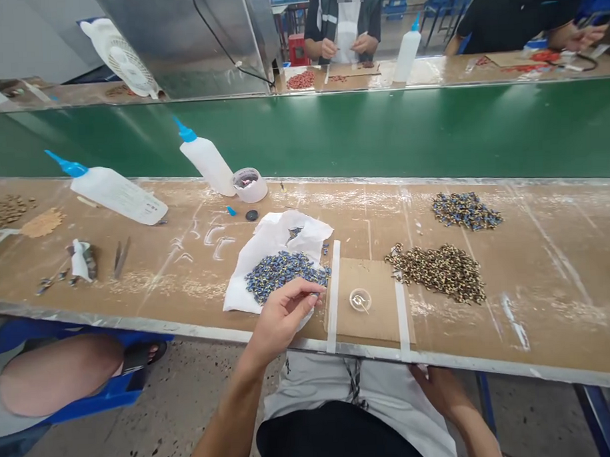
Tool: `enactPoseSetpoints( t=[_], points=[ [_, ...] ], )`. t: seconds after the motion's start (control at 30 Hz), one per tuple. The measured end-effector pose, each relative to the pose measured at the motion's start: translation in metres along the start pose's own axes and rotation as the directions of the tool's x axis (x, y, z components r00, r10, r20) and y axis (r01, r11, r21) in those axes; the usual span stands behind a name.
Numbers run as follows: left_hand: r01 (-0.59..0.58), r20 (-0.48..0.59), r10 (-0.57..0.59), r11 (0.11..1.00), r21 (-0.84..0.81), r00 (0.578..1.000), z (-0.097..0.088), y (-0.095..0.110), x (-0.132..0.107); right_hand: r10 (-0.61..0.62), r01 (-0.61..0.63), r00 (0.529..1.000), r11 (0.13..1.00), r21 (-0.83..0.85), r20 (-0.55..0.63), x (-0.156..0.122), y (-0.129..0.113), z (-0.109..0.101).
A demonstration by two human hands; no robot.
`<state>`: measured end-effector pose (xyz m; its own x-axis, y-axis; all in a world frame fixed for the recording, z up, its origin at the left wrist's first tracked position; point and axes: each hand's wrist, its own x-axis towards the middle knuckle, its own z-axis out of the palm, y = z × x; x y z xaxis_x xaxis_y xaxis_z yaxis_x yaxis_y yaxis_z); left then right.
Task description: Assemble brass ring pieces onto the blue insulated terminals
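My left hand (283, 316) is closed in a pinch at the right edge of a pile of small blue-and-yellow parts (279, 273). A small blue part seems to sit between the fingertips, largely hidden by them. Under the pile lies a crumpled white sheet (240, 294). Right of this hand, a cardboard square (378, 326) is held by white tape strips. On it stands a small clear round dish (360, 300) with whitish stuff and a thin stick. My right hand (443, 389) rests low by the table's front edge near my lap, its fingers partly hidden.
Brass-and-dark parts (444, 273) and blue-brass parts (467, 211) lie in piles at right. White squeeze bottles (118, 195) (207, 165), a tape roll (256, 190) and tweezers (120, 257) are left. Behind runs a green belt (332, 134); people sit across it and at left.
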<state>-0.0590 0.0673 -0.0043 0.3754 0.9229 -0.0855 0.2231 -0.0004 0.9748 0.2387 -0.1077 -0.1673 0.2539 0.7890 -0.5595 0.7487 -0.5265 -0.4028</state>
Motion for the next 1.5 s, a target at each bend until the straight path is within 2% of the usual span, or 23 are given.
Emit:
enactPoseSetpoints(
  t=[0.1, 0.2, 0.27, 0.37, 0.43, 0.53, 0.6, 0.7, 0.83, 1.07, 1.2, 1.33, 1.5],
  points=[
    [0.03, 0.003, -0.03, 1.0, 0.008, 1.0, 0.011, -0.001, -0.001, 0.008, -0.009, 0.999, 1.0, 0.02, 0.049, -0.017, 0.002, -0.002],
    [0.042, 0.007, -0.043, 0.997, 0.063, 0.999, 0.017, -0.005, -0.001, -0.038, 0.026, 0.991, 0.995, 0.098, 0.126, -0.035, -0.011, -0.024],
    [0.03, 0.022, -0.032, 0.995, 0.091, 0.999, 0.018, -0.007, -0.002, -0.167, 0.123, 0.964, 0.97, 0.209, 0.207, -0.047, -0.027, -0.046],
    [0.022, 0.052, -0.027, 0.996, 0.087, 0.998, 0.017, -0.009, -0.005, -0.41, 0.307, 0.876, 0.881, 0.361, 0.255, -0.063, -0.053, -0.08],
    [0.015, 0.064, -0.021, 0.995, 0.096, 0.998, 0.017, -0.008, -0.007, -0.527, 0.402, 0.824, 0.802, 0.441, 0.207, -0.066, -0.07, -0.098],
    [-0.049, 0.066, 0.039, 0.984, 0.17, 0.997, 0.019, -0.006, -0.007, -0.569, 0.49, 0.822, 0.727, 0.481, 0.023, -0.058, -0.093, -0.111],
    [-0.122, 0.056, 0.112, 0.971, 0.208, 0.992, 0.021, -0.004, -0.007, -0.575, 0.564, 0.808, 0.696, 0.445, -0.125, -0.047, -0.108, -0.112],
    [-0.174, 0.031, 0.172, 0.964, 0.201, 0.985, 0.024, -0.004, -0.007, -0.627, 0.682, 0.73, 0.648, 0.338, -0.271, -0.028, -0.129, -0.104],
    [-0.112, 0.039, 0.107, 0.98, 0.162, 0.993, 0.028, -0.008, -0.012, -0.686, 0.754, 0.655, 0.621, 0.214, -0.318, -0.011, -0.148, -0.093],
    [-0.02, 0.057, 0.017, 0.998, 0.054, 0.998, 0.039, -0.016, -0.017, -0.659, 0.78, 0.598, 0.61, 0.142, -0.456, -0.006, -0.154, -0.088],
    [0.051, 0.076, -0.046, 0.997, -0.064, 0.996, 0.043, -0.019, -0.017, -0.671, 0.797, 0.516, 0.605, 0.011, -0.532, -0.002, -0.158, -0.09],
    [0.052, 0.085, -0.04, 0.988, -0.146, 0.996, 0.044, -0.021, -0.016, -0.683, 0.81, 0.477, 0.586, -0.025, -0.553, 0.003, -0.168, -0.095],
    [-0.063, 0.116, 0.071, 0.996, -0.067, 0.991, 0.04, -0.021, -0.012, -0.761, 0.848, 0.452, 0.528, -0.041, -0.465, 0.004, -0.185, -0.099]
  ],
)
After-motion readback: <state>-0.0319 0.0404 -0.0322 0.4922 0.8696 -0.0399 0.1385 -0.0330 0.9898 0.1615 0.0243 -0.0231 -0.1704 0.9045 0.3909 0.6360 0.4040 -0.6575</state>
